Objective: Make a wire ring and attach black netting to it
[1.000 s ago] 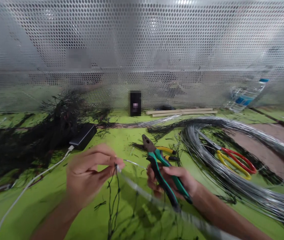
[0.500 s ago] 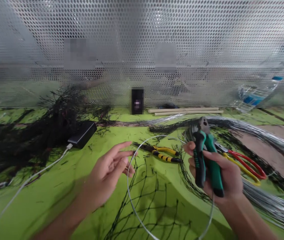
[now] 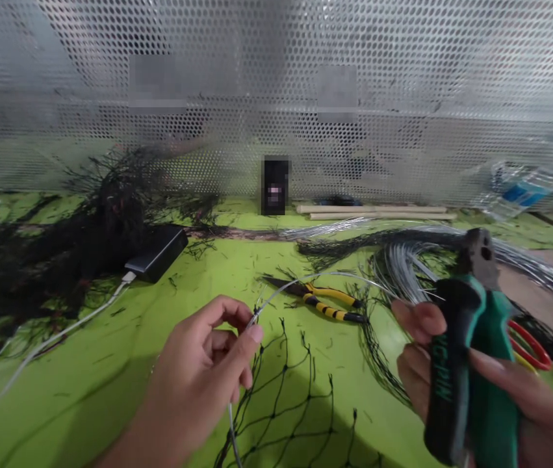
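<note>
My left hand pinches a thin pale wire between thumb and forefinger, right at a corner of black netting. From there the wire arcs over to my right hand, whose fingertips touch it near its end. That hand is closed around green-and-black pliers, jaws pointing up. Between the hands, yellow-and-black long-nose pliers lie on the green surface. Red-and-yellow-handled pliers are partly hidden behind my right hand.
A perforated metal panel stands at the back. Tangled black netting and a dark power bank with a white cable lie left. Wire bundles, pale sticks and a plastic bottle are right.
My left hand, open beside the wire before, has closed on it at the net. My right hand has moved right and nearer with the pliers, and the wire loop has shifted.
</note>
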Demonstrator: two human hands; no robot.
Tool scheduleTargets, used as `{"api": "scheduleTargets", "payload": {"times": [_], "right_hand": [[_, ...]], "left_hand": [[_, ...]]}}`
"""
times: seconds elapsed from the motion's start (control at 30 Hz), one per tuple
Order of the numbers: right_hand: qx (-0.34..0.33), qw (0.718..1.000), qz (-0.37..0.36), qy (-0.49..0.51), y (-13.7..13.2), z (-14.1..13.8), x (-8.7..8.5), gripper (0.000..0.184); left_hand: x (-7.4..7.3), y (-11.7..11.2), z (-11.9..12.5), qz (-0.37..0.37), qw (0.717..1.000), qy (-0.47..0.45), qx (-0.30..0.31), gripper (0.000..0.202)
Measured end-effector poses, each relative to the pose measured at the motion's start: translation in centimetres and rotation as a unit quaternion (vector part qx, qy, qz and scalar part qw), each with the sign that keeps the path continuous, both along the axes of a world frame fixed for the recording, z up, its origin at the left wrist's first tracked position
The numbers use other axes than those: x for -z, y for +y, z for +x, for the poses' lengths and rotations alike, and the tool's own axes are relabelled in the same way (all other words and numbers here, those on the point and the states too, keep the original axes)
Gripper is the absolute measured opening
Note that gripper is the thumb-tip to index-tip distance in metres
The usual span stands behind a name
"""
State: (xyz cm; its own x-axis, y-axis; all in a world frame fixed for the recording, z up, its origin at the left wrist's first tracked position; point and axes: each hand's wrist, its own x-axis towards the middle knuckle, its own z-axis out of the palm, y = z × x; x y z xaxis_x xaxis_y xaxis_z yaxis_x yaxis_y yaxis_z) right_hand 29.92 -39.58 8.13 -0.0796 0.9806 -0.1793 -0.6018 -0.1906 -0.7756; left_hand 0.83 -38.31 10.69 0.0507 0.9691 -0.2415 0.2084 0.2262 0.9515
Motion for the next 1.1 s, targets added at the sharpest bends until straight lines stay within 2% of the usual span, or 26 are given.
{"api": "scheduleTargets", "payload": {"times": [0.1,0.23,0.3,0.4,0.47,0.57,0.63,0.8,0.93,1.03,1.1], "right_hand": [[-0.030,0.998,-0.005,-0.047,-0.1,0.9,0.1,0.025],[0.007,0.995,0.015,-0.101,0.3,0.6,-0.3,0.030],[0.016,0.994,0.023,-0.102,0.4,0.2,-0.3,0.030],[-0.010,0.997,0.010,-0.074,0.2,-0.2,-0.2,0.029],[-0.003,0.999,-0.004,-0.054,0.0,-0.3,-0.1,0.027],[0.033,0.999,-0.017,-0.012,0.0,-0.5,-0.2,0.027],[0.044,0.999,-0.020,0.015,0.1,-0.8,-0.2,0.026],[0.046,0.998,-0.014,0.038,-0.1,-1.1,-0.2,0.027],[0.021,1.000,-0.008,0.017,-0.5,-1.3,-0.5,0.030],[-0.016,1.000,0.025,-0.006,-0.1,-1.7,-0.3,0.024],[-0.029,0.996,0.079,-0.031,0.5,-2.0,-0.1,0.024]], "left_hand": [[-0.4,0.1,0.0,-0.029,0.996,-0.078,0.019,0.032],[-0.1,0.2,-0.2,-0.048,0.985,-0.165,0.032,0.034],[0.2,0.4,-0.3,-0.065,0.976,-0.208,0.017,0.034],[0.4,0.7,-0.3,-0.102,0.959,-0.264,0.016,0.036],[0.6,0.8,-0.3,-0.079,0.964,-0.253,0.025,0.032],[0.9,0.4,-0.3,-0.007,0.987,-0.161,0.006,0.029],[1.1,-0.1,0.0,0.011,0.988,-0.156,-0.004,0.031],[1.3,-0.8,1.1,-0.068,0.949,-0.309,0.020,0.034],[1.5,-0.2,1.1,-0.117,0.950,-0.288,-0.030,0.040],[2.0,0.3,0.9,-0.044,0.975,-0.213,-0.033,0.046],[2.2,0.3,0.8,0.023,0.987,-0.153,-0.039,0.045]]}}
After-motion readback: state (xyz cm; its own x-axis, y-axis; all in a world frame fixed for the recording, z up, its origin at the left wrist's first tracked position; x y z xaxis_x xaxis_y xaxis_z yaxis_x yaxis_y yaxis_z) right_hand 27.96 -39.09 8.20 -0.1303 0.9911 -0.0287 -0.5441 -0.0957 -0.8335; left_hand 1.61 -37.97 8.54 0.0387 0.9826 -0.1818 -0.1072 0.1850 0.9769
